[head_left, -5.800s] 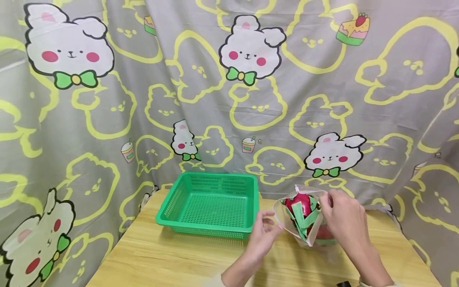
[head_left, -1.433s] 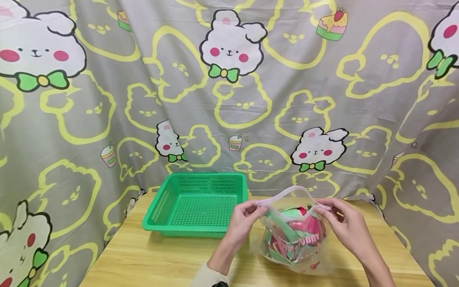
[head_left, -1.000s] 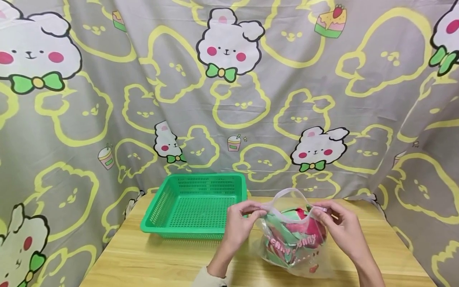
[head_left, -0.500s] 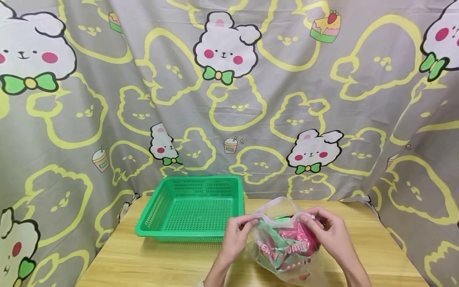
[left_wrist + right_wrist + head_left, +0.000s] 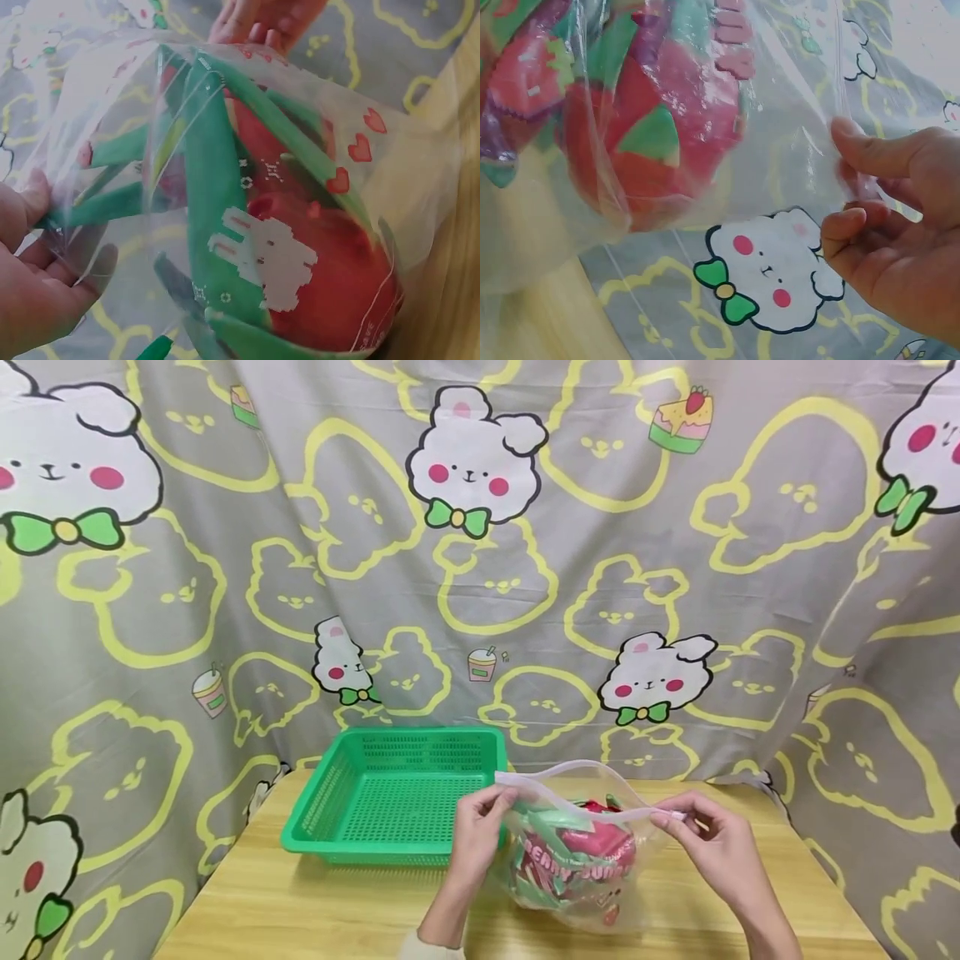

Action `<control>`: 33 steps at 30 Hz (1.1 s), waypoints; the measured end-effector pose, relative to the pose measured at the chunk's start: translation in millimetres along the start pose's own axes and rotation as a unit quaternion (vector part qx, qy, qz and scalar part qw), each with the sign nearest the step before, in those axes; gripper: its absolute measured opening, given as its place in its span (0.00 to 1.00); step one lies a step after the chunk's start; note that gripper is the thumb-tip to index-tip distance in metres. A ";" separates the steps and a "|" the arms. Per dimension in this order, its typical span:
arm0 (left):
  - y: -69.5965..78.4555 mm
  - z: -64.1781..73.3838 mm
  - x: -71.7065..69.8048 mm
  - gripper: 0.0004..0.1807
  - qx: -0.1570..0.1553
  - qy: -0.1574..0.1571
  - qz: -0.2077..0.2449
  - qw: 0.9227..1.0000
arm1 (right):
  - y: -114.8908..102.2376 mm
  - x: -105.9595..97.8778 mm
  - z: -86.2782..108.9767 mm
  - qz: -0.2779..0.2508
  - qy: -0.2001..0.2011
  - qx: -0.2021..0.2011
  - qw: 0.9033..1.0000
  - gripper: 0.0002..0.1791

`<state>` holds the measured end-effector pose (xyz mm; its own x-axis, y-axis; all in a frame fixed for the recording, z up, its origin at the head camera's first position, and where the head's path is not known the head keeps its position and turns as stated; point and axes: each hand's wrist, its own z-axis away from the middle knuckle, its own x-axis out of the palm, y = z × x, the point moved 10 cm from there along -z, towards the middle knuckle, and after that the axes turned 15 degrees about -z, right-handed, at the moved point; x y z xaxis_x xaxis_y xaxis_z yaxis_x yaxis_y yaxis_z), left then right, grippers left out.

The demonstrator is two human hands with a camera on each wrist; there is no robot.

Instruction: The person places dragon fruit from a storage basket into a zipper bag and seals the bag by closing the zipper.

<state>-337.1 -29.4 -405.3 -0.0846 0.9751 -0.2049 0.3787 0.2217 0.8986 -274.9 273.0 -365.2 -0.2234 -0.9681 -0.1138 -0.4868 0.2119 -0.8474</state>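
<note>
A clear zip bag [image 5: 573,868] with a pale pink zip edge and pink printed lettering is held up by both hands, its mouth gaping in the middle. Thumb and fingers of my left hand [image 5: 474,835] pinch its upper left corner, and my right hand [image 5: 716,839] pinches the zip edge near the right end. Red and green things fill the bag. The left wrist view shows long green strips [image 5: 208,165] beside a glossy red rounded thing [image 5: 330,262]. Through the film in the right wrist view, a red rounded thing [image 5: 682,202] bears a green patch.
A green perforated plastic basket [image 5: 367,853] stands on the wood-grain table [image 5: 817,885] to the left of the bag, close behind my left hand. Behind the table hangs a grey curtain [image 5: 555,577] printed with white rabbits and yellow outlines.
Earlier the bag's mouth faced up, with red and green contents showing in it. Both hands later pinched the zip edge; since half a second ago they have moved apart, stretching it wider.
</note>
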 end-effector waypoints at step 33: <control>29.7 10.5 38.8 0.09 0.050 -0.244 -0.007 0.969 | 16.7 -7.5 16.1 -0.135 -0.163 0.061 0.975 0.05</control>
<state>-319.5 15.0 -390.6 0.3459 0.8502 -0.3969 0.4696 0.2094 0.8577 -267.8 281.6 -386.8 0.1890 -0.9818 -0.0201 -0.3817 -0.0546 -0.9227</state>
